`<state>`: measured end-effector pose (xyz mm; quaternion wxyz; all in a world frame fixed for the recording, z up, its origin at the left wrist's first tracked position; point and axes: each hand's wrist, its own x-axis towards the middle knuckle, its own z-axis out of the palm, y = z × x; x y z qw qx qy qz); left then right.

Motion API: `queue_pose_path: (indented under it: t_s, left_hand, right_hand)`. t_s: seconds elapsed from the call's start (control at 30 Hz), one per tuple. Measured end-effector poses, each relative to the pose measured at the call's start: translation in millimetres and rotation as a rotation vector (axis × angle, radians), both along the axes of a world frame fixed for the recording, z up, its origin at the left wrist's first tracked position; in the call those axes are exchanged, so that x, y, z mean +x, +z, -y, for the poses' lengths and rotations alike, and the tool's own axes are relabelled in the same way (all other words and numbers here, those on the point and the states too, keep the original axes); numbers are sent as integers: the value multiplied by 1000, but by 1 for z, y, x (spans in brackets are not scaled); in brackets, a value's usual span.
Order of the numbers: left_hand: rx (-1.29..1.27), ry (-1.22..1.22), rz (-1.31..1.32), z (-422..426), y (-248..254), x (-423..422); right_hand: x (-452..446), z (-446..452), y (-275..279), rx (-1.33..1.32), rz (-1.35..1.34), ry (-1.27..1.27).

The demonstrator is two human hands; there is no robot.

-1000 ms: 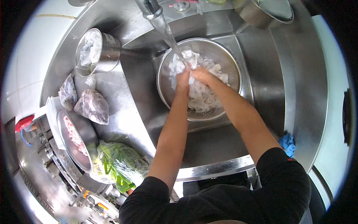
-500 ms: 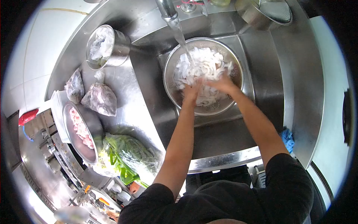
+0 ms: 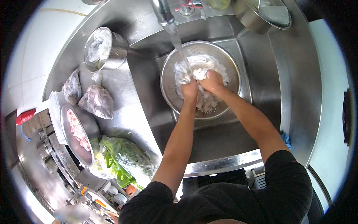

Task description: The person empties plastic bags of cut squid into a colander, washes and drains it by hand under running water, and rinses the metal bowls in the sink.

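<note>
A perforated metal colander [image 3: 232, 102] rests in the steel sink [image 3: 257, 71]. Inside it lies a heap of slick white strips [image 3: 204, 59], perhaps sliced squid; their exact kind is unclear. Water runs from the tap [image 3: 163, 13] onto the heap. My left hand [image 3: 189, 89] is closed round a bunch of the strips at the left of the heap. Close by on the right, my right hand [image 3: 212, 81] squeezes another bunch, with white ends showing beyond the fingers. Some strips lie loose between and below both hands.
Left of the sink stand a metal pot [image 3: 115, 48] with plastic inside, tied bags [image 3: 97, 101], a bowl [image 3: 93, 127] of pink meat pieces [image 3: 77, 128] and bagged green vegetables [image 3: 128, 153]. Another pot [image 3: 253, 18] is at the back right. A blue cloth [image 3: 286, 139] lies near the right front.
Both hands were spread and blurred over the strips. Now they are closed on bunches of them, and my right hand has moved left, nearer to my left hand.
</note>
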<state>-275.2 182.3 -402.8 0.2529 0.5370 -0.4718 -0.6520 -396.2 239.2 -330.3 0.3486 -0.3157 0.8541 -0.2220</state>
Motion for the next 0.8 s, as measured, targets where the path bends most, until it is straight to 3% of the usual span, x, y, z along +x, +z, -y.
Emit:
queue_pose_path:
  t_s: [0.03,0.07,0.1,0.13,0.2,0.23,0.27,0.3,0.33,0.37,0.47,0.53,0.6,0.63,0.67,0.73,0.77,0.8]
  left_hand:
    - [-59,-69,38,10,6,8]
    - [-116,-139,76,16,10,11]
    - [-227,-33,347,21,-24,14]
    - [-235,-49,347,19,-29,8]
    - [-259,-83,341,15,-37,-7]
    - [22,-57,202,16,-21,-16]
    - [42,-70,138,18,-7,-22]
    - [64,-82,74,20,6,-26]
    - [83,-91,12,20,7,-24]
    - [92,-76,231,28,-44,-20]
    - [164,75,-126,27,-40,-19]
    - [263,77,-92,27,5,-25]
    - [325,26,68,25,27,-26]
    - [185,-74,156,21,17,-17]
    - [203,-143,161,21,33,-9]
    - [240,-299,176,18,81,8]
    - [241,-276,68,13,55,24]
    - [169,-245,237,7,46,27]
  right_hand:
    - [-12,-1,4,76,-23,115]
    - [-24,-4,-8,-47,-120,94]
    - [-34,-7,-25,-168,-214,72]
    - [-38,-7,-35,-288,-306,50]
    - [-35,9,-57,-227,-3,21]
    - [-32,21,-92,-164,153,38]
    - [-23,25,-126,-97,306,55]
    - [-2,18,-154,-131,305,-178]
    - [-2,20,-146,-34,267,57]
    - [-6,27,-137,58,224,294]
    - [-7,24,-158,-85,55,364]
    - [-5,19,-74,19,9,334]
    - [-3,13,-65,223,-19,205]
    - [-10,3,-14,231,93,90]
    - [-13,-5,17,239,207,-28]
    - [-21,-34,20,59,82,25]
    - [-25,-47,19,-31,16,43]
    - [-21,-56,-3,-18,25,7]
